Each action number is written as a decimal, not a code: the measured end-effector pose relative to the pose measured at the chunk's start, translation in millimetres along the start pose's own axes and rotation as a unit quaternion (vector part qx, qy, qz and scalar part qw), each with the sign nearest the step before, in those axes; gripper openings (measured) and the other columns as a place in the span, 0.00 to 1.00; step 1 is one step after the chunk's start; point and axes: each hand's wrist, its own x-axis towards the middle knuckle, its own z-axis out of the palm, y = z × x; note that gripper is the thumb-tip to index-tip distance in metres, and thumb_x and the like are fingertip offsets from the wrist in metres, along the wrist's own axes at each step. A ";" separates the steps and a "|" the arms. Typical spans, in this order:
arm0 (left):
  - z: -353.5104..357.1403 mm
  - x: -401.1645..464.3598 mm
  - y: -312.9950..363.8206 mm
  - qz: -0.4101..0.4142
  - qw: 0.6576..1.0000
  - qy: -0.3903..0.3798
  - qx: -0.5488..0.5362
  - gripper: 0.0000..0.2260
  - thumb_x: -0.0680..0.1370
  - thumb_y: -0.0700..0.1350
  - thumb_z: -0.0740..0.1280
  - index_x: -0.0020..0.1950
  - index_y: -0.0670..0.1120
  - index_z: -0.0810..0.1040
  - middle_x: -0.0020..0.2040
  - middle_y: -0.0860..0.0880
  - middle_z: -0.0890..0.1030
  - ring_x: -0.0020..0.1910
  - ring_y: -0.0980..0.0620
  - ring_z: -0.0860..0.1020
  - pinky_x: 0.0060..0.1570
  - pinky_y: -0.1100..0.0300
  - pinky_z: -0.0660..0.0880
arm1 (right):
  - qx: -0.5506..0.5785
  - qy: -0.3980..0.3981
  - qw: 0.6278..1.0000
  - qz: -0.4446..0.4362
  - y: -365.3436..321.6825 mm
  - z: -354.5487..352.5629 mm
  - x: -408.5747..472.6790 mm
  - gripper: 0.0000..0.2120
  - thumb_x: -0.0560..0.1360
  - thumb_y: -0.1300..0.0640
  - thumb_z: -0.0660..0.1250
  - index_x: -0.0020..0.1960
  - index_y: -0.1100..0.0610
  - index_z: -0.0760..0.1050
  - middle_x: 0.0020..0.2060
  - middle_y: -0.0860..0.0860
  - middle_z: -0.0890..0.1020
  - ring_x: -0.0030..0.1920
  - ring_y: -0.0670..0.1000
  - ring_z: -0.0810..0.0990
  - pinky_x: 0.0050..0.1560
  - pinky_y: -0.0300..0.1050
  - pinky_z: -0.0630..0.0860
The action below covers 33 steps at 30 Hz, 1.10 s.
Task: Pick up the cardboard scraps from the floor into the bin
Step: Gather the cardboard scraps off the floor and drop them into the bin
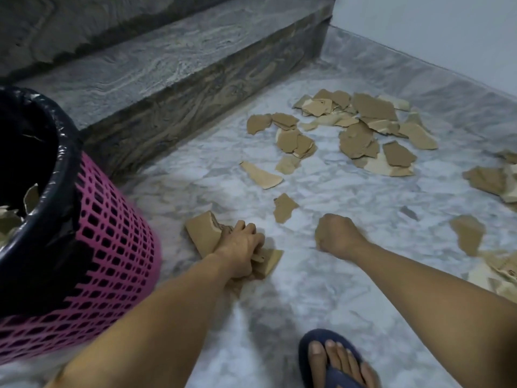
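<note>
While left hand (242,249) clamps scraps (205,236), right hand (337,232) fisted, contents unclear; gather tight, lift to bin (92,219).

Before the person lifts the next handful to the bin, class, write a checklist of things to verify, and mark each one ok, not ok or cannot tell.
1. Left hand has hold of cardboard scraps: ok, fingers closed on several pieces.
2. Right hand holds a scrap: cannot tell, it is a closed fist.
3. Bin within reach: ok, just left of the left hand.
4. Bin has room: ok, a few pieces lie low inside.
5. Black liner in place: ok, folded over the rim.
6. Floor cleared: not ok, a large pile remains.
</note>
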 end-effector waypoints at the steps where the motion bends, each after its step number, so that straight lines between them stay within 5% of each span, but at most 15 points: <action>1: 2.9 1.7 -3.2 -0.003 0.999 0.029 -0.015 0.18 0.67 0.47 0.73 0.54 0.49 0.73 0.57 0.50 0.68 0.59 0.47 0.65 0.54 0.50 0.69 | -0.018 -0.013 1.000 -0.014 -12.3 -3.1 9.0 0.08 0.76 0.63 0.62 0.38 0.58 0.70 0.33 0.47 0.69 0.54 0.57 0.80 0.37 0.38 0.67; 4: 6.5 1.8 -12.8 -0.019 0.991 0.116 -0.064 0.22 0.67 0.48 0.74 0.59 0.50 0.74 0.64 0.49 0.67 0.64 0.45 0.65 0.57 0.54 0.68 | -0.003 -0.011 0.999 -0.042 -51.4 -12.8 20.7 0.04 0.76 0.63 0.65 0.45 0.61 0.78 0.42 0.52 0.79 0.56 0.57 0.80 0.44 0.44 0.73; 8: 1.6 -7.6 -25.9 -0.158 0.972 0.080 -0.156 0.55 0.56 0.63 0.78 0.77 0.55 0.52 0.76 0.50 0.37 0.76 0.42 0.41 0.73 0.40 0.52 | -0.003 0.012 0.998 -0.055 -80.6 -12.0 37.1 0.18 0.76 0.58 0.67 0.64 0.62 0.72 0.63 0.59 0.73 0.64 0.58 0.72 0.58 0.46 0.71; 11: -10.1 -8.3 -23.3 -0.357 0.887 0.045 -0.289 0.67 0.51 0.69 0.77 0.78 0.54 0.40 0.73 0.49 0.25 0.75 0.40 0.31 0.71 0.31 0.46 | -0.010 0.010 1.000 -0.027 -87.4 -3.5 48.8 0.31 0.71 0.49 0.73 0.68 0.56 0.63 0.65 0.57 0.64 0.68 0.60 0.63 0.62 0.55 0.70; 14: -7.6 -1.0 -16.8 -0.495 0.778 0.030 -0.385 0.69 0.50 0.65 0.80 0.77 0.48 0.39 0.76 0.41 0.31 0.76 0.36 0.40 0.72 0.34 0.52 | -0.036 0.007 0.999 -0.003 -89.1 1.9 53.8 0.45 0.64 0.48 0.79 0.71 0.54 0.57 0.67 0.57 0.61 0.69 0.62 0.61 0.64 0.57 0.70; 17: 9.5 15.2 -16.5 -0.501 0.768 0.057 -0.395 0.63 0.56 0.55 0.82 0.78 0.42 0.45 0.77 0.36 0.48 0.76 0.35 0.52 0.74 0.41 0.54 | -0.027 0.005 0.999 0.032 -90.5 1.1 61.8 0.47 0.62 0.50 0.82 0.70 0.57 0.57 0.67 0.58 0.63 0.69 0.61 0.64 0.65 0.52 0.70; 21: 10.3 37.7 -15.1 -0.511 0.714 0.124 -0.462 0.39 0.74 0.54 0.69 0.74 0.55 0.44 0.75 0.43 0.53 0.72 0.43 0.58 0.71 0.46 0.62 | -0.029 -0.013 0.999 0.040 -86.5 -9.1 72.6 0.37 0.62 0.48 0.80 0.64 0.56 0.66 0.59 0.55 0.76 0.62 0.58 0.75 0.59 0.51 0.75; 25: -5.1 42.6 -13.7 -0.442 0.792 0.159 -0.390 0.40 0.67 0.39 0.75 0.74 0.44 0.58 0.70 0.38 0.60 0.68 0.37 0.65 0.66 0.47 0.65 | -0.040 0.062 0.997 0.004 -85.5 -26.7 85.8 0.18 0.74 0.47 0.68 0.60 0.55 0.74 0.59 0.56 0.78 0.63 0.59 0.73 0.62 0.53 0.71; 29: -12.9 68.1 -26.9 -0.397 0.803 0.190 -0.403 0.24 0.69 0.36 0.68 0.64 0.45 0.67 0.61 0.40 0.66 0.56 0.38 0.73 0.56 0.52 0.75 | -0.110 0.100 0.988 -0.034 -80.5 -42.1 111.9 0.25 0.72 0.50 0.72 0.65 0.57 0.71 0.65 0.57 0.69 0.67 0.59 0.64 0.63 0.55 0.64; 33: -28.7 96.2 -41.3 -0.355 0.815 0.194 -0.415 0.26 0.65 0.37 0.73 0.61 0.45 0.72 0.61 0.42 0.67 0.56 0.39 0.74 0.56 0.48 0.76 | -0.144 0.113 0.981 -0.065 -71.7 -63.2 150.2 0.33 0.69 0.46 0.75 0.67 0.57 0.68 0.69 0.56 0.62 0.70 0.59 0.58 0.65 0.57 0.61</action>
